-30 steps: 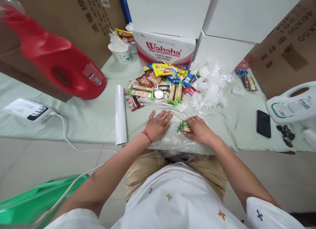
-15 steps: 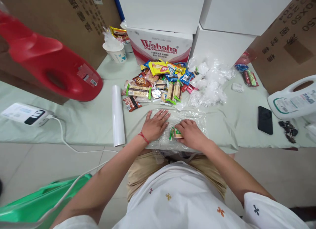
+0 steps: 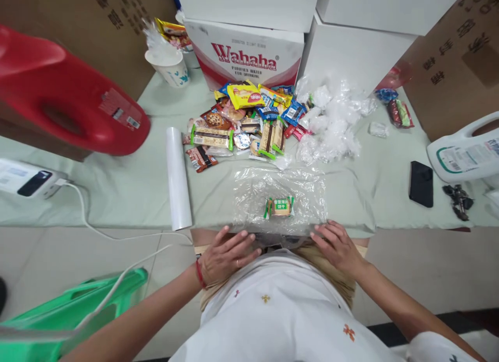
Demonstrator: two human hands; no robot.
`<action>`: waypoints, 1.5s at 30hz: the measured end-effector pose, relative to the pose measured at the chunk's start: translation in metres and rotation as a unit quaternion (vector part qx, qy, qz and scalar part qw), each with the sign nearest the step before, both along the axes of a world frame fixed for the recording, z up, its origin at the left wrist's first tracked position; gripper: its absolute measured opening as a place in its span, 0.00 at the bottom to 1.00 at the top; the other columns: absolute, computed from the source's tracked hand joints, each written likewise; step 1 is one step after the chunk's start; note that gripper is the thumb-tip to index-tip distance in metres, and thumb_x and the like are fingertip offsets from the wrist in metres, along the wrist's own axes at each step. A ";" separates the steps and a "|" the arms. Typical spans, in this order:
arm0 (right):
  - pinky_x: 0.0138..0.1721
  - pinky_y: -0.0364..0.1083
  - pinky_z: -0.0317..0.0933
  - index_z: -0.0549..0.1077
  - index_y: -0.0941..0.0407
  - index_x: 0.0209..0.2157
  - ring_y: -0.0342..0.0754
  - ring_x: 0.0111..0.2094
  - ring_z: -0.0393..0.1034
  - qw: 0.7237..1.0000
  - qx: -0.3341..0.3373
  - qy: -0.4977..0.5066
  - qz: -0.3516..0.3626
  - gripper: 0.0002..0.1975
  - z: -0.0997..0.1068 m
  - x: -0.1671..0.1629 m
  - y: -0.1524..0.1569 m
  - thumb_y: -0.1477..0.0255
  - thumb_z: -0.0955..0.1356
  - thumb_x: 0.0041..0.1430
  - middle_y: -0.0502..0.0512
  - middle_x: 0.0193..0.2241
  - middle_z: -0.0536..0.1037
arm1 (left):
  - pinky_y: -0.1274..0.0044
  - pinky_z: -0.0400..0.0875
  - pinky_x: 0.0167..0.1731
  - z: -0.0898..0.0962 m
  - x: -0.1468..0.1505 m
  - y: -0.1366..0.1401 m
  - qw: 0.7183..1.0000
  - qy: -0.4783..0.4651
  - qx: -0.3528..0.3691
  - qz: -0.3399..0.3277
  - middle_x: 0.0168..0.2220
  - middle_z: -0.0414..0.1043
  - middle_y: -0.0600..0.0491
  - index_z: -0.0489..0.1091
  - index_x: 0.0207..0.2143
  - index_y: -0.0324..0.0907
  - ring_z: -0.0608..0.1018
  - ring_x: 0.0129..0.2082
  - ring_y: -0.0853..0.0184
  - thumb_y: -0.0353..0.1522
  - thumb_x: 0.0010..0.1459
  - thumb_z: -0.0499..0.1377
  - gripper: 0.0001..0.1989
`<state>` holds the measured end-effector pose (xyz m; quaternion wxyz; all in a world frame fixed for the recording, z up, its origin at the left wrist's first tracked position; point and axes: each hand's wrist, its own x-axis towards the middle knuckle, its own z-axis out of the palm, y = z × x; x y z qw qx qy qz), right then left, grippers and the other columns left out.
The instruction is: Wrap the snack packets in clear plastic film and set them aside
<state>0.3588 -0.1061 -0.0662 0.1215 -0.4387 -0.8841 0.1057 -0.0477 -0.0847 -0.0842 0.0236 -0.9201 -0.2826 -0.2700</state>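
Observation:
A small packet of biscuits (image 3: 279, 206) with green ends lies on a sheet of clear plastic film (image 3: 307, 185), spread on the table. The film's near edge hangs over the table's front edge. At the left part of that edge is my left hand (image 3: 230, 254), palm down with fingers stretched and apart. It wears a red string bracelet and a ring. My right hand (image 3: 338, 247) rests by the film's near right corner, its fingers extended. Neither hand touches the packet. Whether the thumbs touch the film from below is hidden.
A white roll (image 3: 179, 180) lies left of the film. Behind it is a heap of wrapped snacks (image 3: 241, 123), beside crumpled clear plastic (image 3: 331, 128). A red jug (image 3: 70, 102) stands left; a phone (image 3: 421, 184) and white jug (image 3: 460, 154) are right. A cable (image 3: 83, 206) hangs off the edge.
My right hand has let go of the biscuit packet, leaving it on the film. Both hands have drawn back toward me and apart, to the film's near edge. The view has shifted slightly.

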 end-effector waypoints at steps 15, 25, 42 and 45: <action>0.31 0.44 0.61 0.77 0.56 0.35 0.46 0.28 0.67 0.907 -0.267 0.256 -0.202 0.21 0.072 -0.018 0.107 0.51 0.66 0.65 0.50 0.26 0.74 | 0.66 0.76 0.48 0.041 0.012 0.078 0.881 -0.253 -0.297 0.266 0.39 0.78 0.50 0.74 0.36 0.44 0.80 0.42 0.62 0.38 0.66 0.58 0.09; 0.38 0.51 0.63 0.74 0.56 0.54 0.58 0.43 0.70 0.964 -0.030 -0.062 -0.256 0.17 0.078 -0.032 0.131 0.68 0.62 0.68 0.62 0.43 0.79 | 0.53 0.67 0.57 0.076 0.040 0.081 0.889 -0.280 0.061 0.356 0.50 0.72 0.45 0.73 0.49 0.47 0.74 0.56 0.52 0.29 0.63 0.56 0.13; 0.42 0.45 0.62 0.79 0.56 0.37 0.48 0.37 0.72 0.994 -0.102 0.005 0.045 0.08 0.108 -0.082 0.183 0.73 0.66 0.66 0.57 0.39 0.79 | 0.61 0.62 0.60 0.055 0.107 0.066 0.984 -0.022 -0.154 0.081 0.60 0.76 0.49 0.72 0.61 0.47 0.75 0.61 0.59 0.26 0.65 0.54 0.23; 0.39 0.44 0.64 0.78 0.55 0.42 0.46 0.37 0.75 0.986 -0.095 -0.002 0.139 0.12 0.105 -0.074 0.148 0.75 0.63 0.68 0.59 0.56 0.75 | 0.60 0.65 0.59 0.054 0.107 0.070 0.981 -0.037 -0.174 0.082 0.57 0.78 0.48 0.75 0.58 0.47 0.76 0.60 0.57 0.26 0.64 0.56 0.22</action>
